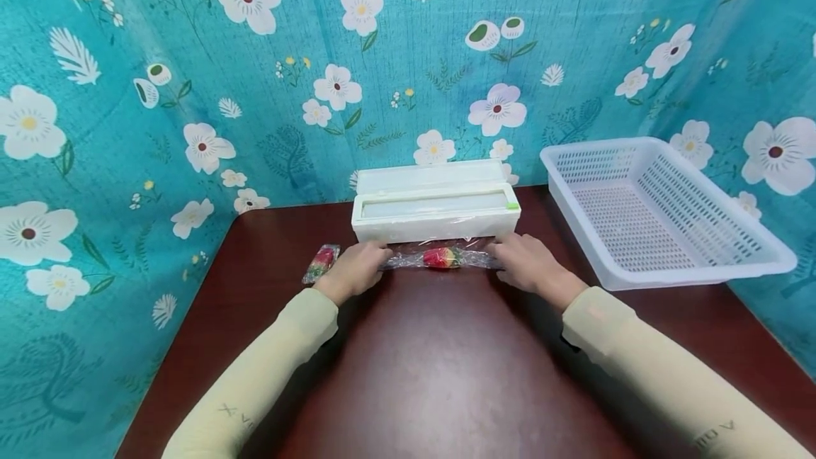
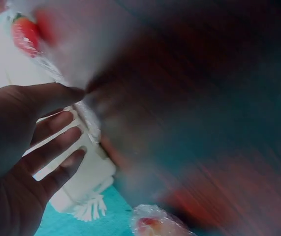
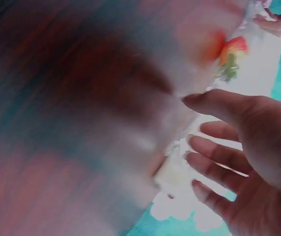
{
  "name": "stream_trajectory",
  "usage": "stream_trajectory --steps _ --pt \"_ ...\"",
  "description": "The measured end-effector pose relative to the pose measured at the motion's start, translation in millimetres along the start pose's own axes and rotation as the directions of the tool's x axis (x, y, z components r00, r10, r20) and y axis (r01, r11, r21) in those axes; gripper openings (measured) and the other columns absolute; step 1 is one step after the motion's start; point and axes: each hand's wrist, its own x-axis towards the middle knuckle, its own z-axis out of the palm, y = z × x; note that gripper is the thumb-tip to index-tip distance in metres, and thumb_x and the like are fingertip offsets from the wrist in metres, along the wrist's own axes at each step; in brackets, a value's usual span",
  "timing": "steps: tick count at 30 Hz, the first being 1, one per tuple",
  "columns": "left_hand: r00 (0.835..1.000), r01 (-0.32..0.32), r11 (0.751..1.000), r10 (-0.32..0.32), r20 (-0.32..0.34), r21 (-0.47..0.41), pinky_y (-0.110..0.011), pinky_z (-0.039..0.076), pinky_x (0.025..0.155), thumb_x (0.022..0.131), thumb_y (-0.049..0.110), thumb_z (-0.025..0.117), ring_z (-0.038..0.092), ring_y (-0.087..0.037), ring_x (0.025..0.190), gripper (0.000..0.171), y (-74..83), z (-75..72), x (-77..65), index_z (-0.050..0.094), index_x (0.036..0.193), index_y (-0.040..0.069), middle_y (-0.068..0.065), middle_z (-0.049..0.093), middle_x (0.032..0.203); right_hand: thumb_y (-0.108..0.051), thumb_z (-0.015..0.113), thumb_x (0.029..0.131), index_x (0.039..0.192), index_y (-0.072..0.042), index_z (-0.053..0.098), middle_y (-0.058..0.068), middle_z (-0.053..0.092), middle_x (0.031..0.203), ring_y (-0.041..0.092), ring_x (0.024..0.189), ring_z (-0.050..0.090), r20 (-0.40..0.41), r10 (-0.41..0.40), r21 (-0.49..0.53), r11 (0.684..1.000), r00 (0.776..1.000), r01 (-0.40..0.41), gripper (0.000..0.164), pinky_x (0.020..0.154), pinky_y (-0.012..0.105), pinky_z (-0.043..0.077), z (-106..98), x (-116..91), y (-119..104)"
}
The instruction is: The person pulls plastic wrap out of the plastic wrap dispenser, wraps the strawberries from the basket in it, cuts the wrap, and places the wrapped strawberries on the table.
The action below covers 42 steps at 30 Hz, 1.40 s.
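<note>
A red strawberry (image 1: pixel 441 258) with a green and yellowish end lies in clear plastic wrap (image 1: pixel 406 260) just in front of a white wrap box. The wrap stretches out as a narrow strip on both sides of it. My left hand (image 1: pixel 357 268) pinches the strip's left end; in the left wrist view the thumb (image 2: pixel 51 94) presses on it and the other fingers spread loosely. At the right end my right hand (image 1: pixel 525 259) pinches the wrap, its thumb (image 3: pixel 224 104) against the film in the right wrist view. The index fingertips are partly hidden.
Behind the hands stands the white wrap box (image 1: pixel 436 225), lid raised, with a green tab at its right. Another wrapped strawberry (image 1: pixel 323 259) lies beside my left hand. A white perforated basket (image 1: pixel 576 214) sits at the right on the dark table (image 1: pixel 408 374). A flowered curtain (image 1: pixel 395 55) hangs behind.
</note>
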Motion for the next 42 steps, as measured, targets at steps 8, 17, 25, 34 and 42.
stream_trajectory --steps 8,17,25,34,42 --pt "0.999 0.038 0.999 -0.037 0.04 -0.033 -0.042 0.056 0.078 0.098 0.009 0.066 0.066 -0.026 0.089 0.009 -9.3 5.2 2.9 0.074 0.094 0.009 -0.008 0.069 0.093 -0.001 0.073 0.083 0.073 -0.015 0.07 0.003 0.068 0.084 0.03 0.074 0.065 -0.073 -0.064 0.021 0.998 0.995 0.065 0.017 0.063 0.047 0.052 11.1 -0.2 16.0" --pt "0.997 0.072 0.982 -0.066 0.039 -0.173 -0.037 0.058 0.083 0.098 0.009 0.068 0.069 -0.02 0.088 0.005 -7.0 3.4 -14.2 0.072 0.101 0.008 -0.005 0.074 0.097 0.004 0.073 0.081 0.063 -0.02 0.059 -0.006 0.054 0.072 0.018 0.07 0.055 -0.061 -0.096 0.12 0.987 0.994 0.103 0.033 0.06 0.034 0.044 8.5 -15.3 19.0" --pt "1.0 0.0 0.953 -0.002 -0.004 -0.304 -0.033 0.059 0.077 0.091 -0.004 0.071 0.069 -0.015 0.082 0.01 2.6 -1.0 -33.7 0.07 0.096 0.005 -0.007 0.074 0.09 0.002 0.076 0.083 0.071 -0.017 0.069 -0.012 0.057 0.07 0.011 0.069 0.051 0.036 -0.05 0.269 0.962 0.998 0.039 0.025 0.063 0.033 0.046 -3.3 -35.2 18.0" --pt "0.996 -0.07 0.88 0.034 -0.086 -0.469 -0.035 0.059 0.083 0.09 -0.005 0.073 0.069 -0.015 0.086 0.011 7.1 -0.8 -50.2 0.072 0.097 0.003 -0.008 0.074 0.094 -0.001 0.079 0.085 0.086 -0.012 0.079 -0.009 0.073 0.083 0.008 0.077 0.067 0.063 -0.064 0.368 0.929 0.996 0.037 0.012 0.071 0.038 0.058 -10.8 -53.6 22.5" --pt "0.997 0.026 0.786 -0.062 -0.036 -0.618 -0.033 0.058 0.09 0.092 -0.003 0.072 0.071 -0.015 0.094 0.012 4.3 4.7 -60.2 0.073 0.103 0.003 -0.007 0.073 0.1 -0.004 0.078 0.088 0.084 -0.016 0.075 -0.012 0.069 0.078 0.002 0.072 0.059 0.071 -0.051 0.444 0.896 0.996 0.014 0.013 0.07 0.031 0.054 -8.7 -62.0 28.6"
